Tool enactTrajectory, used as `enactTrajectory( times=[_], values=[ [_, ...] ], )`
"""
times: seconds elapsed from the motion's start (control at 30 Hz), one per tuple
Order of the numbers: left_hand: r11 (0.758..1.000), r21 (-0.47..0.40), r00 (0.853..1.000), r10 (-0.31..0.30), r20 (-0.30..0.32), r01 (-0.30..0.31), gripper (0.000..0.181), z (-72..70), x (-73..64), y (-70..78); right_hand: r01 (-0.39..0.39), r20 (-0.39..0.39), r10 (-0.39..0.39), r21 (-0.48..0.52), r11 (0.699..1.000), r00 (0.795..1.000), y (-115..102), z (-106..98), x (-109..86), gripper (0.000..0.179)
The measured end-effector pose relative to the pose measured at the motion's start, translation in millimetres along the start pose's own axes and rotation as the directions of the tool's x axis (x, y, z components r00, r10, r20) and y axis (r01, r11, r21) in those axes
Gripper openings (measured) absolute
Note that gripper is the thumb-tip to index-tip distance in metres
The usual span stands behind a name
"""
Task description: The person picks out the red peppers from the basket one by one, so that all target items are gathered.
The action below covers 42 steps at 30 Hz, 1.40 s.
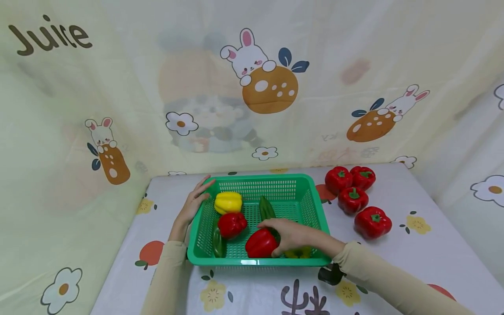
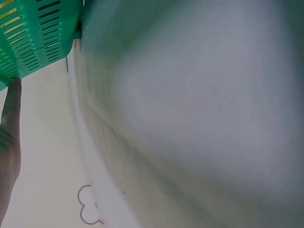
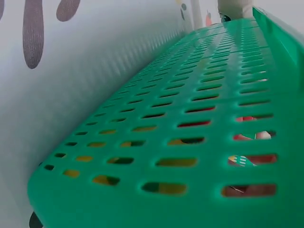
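Observation:
My right hand (image 1: 293, 235) reaches into a green slotted plastic basket (image 1: 260, 262) and grips a red bell pepper (image 1: 260, 245) near its front wall, thumb on the near side, fingers over the top. At the basket's left side, my left hand (image 1: 192, 205) rests on the rim with extended fingers; one straight finger (image 2: 13, 102) touches the outer wall in the left wrist view. Inside lie a yellow bell pepper (image 1: 228, 202), another red bell pepper (image 1: 232, 225) and long green vegetables (image 1: 266, 208). A second yellow vegetable (image 1: 299, 252) is partly hidden beneath my right forearm.
Several red bell peppers (image 1: 372, 223) stand in a group on the patterned tablecloth (image 1: 409, 258), right of the basket. A printed curtain (image 1: 204, 83) hangs behind the table and along its sides. The basket's slotted outer wall (image 3: 156, 118) fills much of the right wrist view.

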<state>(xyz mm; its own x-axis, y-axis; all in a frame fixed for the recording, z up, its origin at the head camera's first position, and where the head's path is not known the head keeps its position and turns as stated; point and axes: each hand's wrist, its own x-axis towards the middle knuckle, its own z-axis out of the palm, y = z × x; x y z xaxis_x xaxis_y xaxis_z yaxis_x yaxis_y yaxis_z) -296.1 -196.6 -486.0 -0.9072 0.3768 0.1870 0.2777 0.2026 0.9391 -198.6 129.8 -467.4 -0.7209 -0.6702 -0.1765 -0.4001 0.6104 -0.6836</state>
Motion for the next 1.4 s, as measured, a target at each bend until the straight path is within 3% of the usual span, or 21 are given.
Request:
enactTrajectory(
  times=[0.5,0.87,1.17,1.4],
  values=[
    [1.0,0.007,1.0,-0.005,0.002,0.005,0.045,0.1,0.8,3.0,0.079,-0.032,-0.08,-0.052,0.996,0.996,-6.1,10.7,9.8,0.068],
    [1.0,-0.021,1.0,-0.007,-0.007,0.006,0.045,0.0,0.1,2.2,0.036,-0.086,-0.034,0.016,0.999,0.996,-3.7,6.2,9.4,0.063],
    [1.0,-0.022,1.0,-0.022,-0.008,0.022,0.045,0.6,0.8,2.0,0.012,-0.096,0.0,0.123,0.992,0.995,0.8,1.3,3.3,0.083],
    [1.0,-0.017,1.0,-0.019,-0.008,0.019,0.045,0.6,0.4,2.1,0.008,-0.131,0.014,0.16,0.987,0.991,3.6,-2.8,-1.0,0.077]
  ],
)
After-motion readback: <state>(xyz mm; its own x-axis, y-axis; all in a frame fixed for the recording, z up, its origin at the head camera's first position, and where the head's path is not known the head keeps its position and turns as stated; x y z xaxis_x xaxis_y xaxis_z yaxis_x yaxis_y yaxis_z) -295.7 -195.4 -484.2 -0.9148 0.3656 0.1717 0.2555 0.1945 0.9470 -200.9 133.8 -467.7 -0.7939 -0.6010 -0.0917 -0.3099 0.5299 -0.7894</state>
